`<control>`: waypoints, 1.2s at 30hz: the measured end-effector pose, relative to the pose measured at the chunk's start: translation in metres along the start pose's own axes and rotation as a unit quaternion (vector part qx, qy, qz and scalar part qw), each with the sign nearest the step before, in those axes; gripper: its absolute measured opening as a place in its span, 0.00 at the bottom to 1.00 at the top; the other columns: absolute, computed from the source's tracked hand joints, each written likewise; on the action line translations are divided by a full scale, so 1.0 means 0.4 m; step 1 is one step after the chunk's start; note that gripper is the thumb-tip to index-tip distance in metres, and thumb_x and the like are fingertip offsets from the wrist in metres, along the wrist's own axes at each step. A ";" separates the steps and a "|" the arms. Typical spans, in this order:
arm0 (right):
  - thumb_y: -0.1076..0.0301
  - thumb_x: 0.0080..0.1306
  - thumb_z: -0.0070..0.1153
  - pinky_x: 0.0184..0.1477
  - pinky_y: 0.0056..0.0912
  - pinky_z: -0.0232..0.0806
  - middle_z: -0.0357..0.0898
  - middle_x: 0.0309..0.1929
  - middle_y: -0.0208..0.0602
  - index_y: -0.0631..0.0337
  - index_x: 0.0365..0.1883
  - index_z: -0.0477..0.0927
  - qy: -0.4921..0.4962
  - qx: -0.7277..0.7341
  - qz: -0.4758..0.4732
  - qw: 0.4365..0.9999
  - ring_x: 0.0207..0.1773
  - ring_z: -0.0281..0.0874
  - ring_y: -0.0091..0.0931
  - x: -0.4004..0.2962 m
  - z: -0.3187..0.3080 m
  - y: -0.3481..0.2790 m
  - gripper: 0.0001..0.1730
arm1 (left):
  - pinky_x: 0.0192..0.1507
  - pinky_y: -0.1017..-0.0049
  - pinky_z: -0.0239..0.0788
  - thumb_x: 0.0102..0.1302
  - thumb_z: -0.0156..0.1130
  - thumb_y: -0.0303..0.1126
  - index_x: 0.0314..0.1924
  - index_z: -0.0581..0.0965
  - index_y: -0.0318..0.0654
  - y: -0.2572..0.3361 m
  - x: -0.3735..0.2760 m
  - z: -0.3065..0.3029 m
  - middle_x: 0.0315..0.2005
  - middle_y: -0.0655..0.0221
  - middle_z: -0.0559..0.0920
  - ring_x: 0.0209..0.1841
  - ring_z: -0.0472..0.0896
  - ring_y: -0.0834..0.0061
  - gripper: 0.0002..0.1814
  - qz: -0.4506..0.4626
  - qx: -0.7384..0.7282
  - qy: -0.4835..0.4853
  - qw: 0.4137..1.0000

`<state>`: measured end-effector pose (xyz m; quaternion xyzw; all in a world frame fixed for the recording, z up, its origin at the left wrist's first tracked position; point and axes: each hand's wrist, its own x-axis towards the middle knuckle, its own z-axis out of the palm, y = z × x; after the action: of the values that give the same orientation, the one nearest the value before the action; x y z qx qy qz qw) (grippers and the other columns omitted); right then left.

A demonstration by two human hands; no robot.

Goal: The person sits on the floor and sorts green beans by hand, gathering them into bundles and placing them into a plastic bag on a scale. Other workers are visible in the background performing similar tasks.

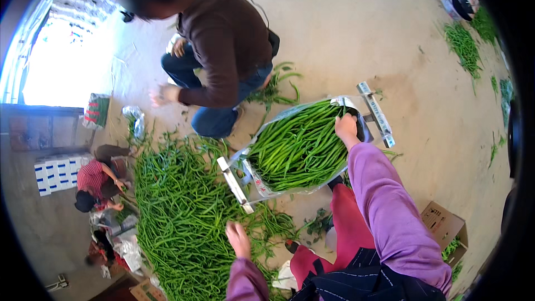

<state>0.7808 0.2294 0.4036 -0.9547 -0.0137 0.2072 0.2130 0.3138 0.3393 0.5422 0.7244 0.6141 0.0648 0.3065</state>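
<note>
Long green chili peppers (301, 146) lie lengthwise in a plastic-lined bag or crate (263, 186), held between two end bars, a white one (235, 184) and a printed one (376, 113). My right hand (347, 127) is at the far right end of these peppers, its fingers closed around a green pepper or its stem. Over the near edge of a large heap of green peppers (184, 209) is my left hand (239, 236), fingers slightly bent; whether it touches or holds any is unclear.
A person in a brown top (225, 37) crouches beyond the heap. Another in a red top (92, 179) sits at the left near stacked white boxes (60, 173). An open cardboard box (443, 225) with peppers stands at the right. Small pepper piles (462, 48) lie farther off.
</note>
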 end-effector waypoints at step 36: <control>0.69 0.58 0.53 0.58 0.41 0.61 0.69 0.55 0.42 0.60 0.50 0.75 -0.029 -0.131 -0.414 0.901 0.59 0.65 0.39 -0.121 0.058 -0.159 0.20 | 0.31 0.53 0.67 0.69 0.48 0.44 0.46 0.61 0.34 0.187 0.292 0.182 0.27 0.44 0.79 0.31 0.77 0.41 0.19 -0.136 0.043 -0.027 0.989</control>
<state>0.7312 0.2909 0.4296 -0.8758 -0.4406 0.1249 0.1524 0.4392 0.4171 0.4899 0.6484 0.7005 -0.0240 0.2973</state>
